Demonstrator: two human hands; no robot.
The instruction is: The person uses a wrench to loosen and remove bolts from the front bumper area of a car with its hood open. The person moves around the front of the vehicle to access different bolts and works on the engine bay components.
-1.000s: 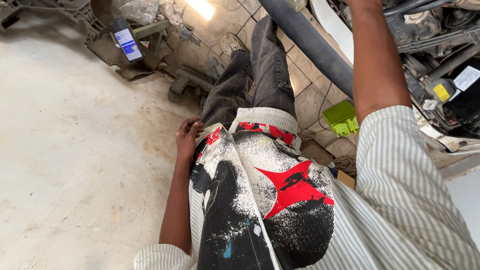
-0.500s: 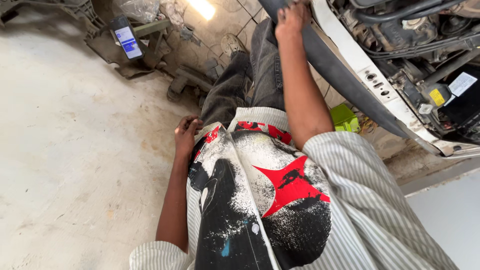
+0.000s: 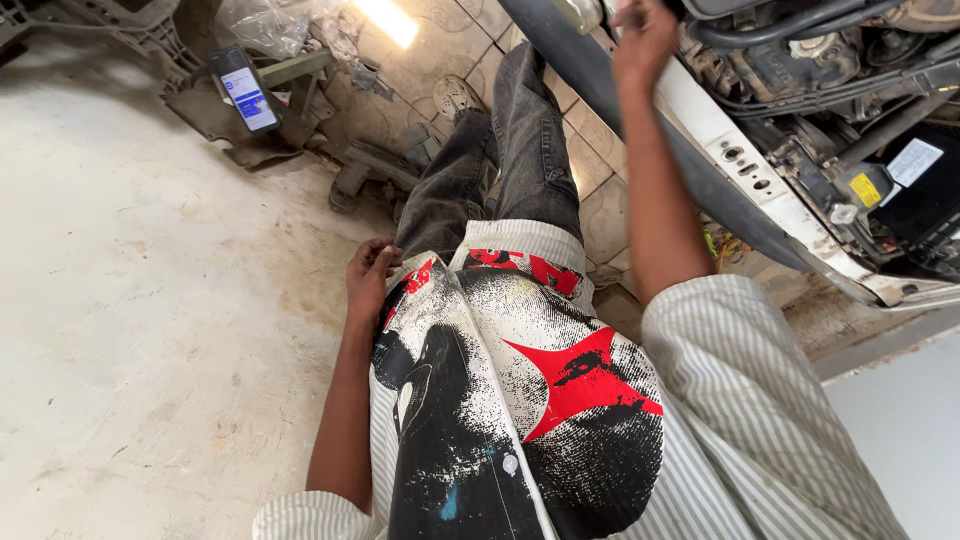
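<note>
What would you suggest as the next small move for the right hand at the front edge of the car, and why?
Probably settle the right hand into a firm grip on the dark bumper strip before leaning further. It sits at the very top of that strip, beside the open engine bay, while the left hand only rests at the shirt hem and gives no support.

Bright daylight, floor glare, edges warped.
</note>
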